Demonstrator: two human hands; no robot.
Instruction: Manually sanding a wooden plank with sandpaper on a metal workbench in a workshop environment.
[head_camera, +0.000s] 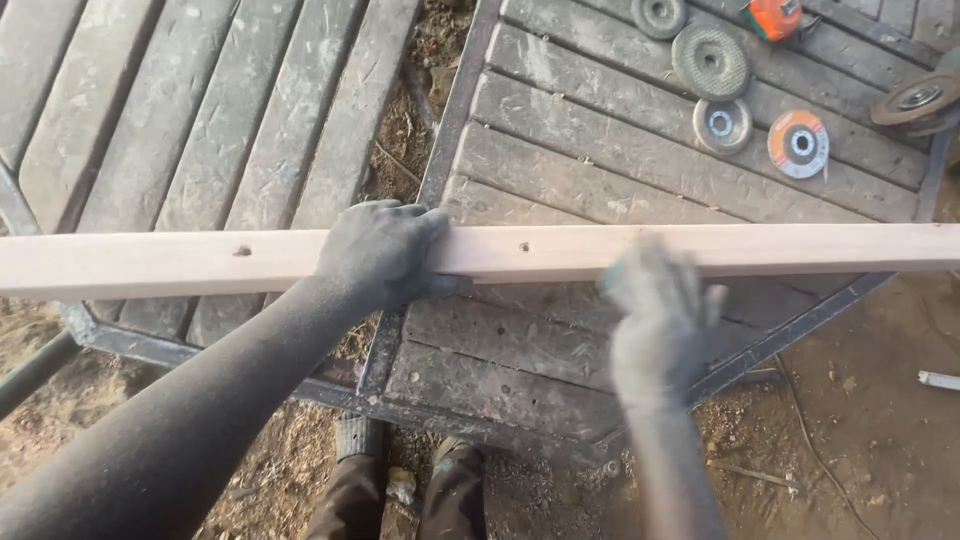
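Timber, a long pale wooden batten (560, 250) across the slatted workbench (620, 160), looks stiff and fairly light, so we clamp our left hand (385, 255) around its middle, while our blurred right hand (655, 310) seems spread against it.

A long pale wooden bar (500, 255) lies across a slatted wooden table (600, 170). The left hand (385, 255) grips over the bar's top. The right hand (655, 315), blurred, is at the bar's near edge. Four grinding discs (710, 62) and an orange tape measure (775, 18) lie on the table's far corner.
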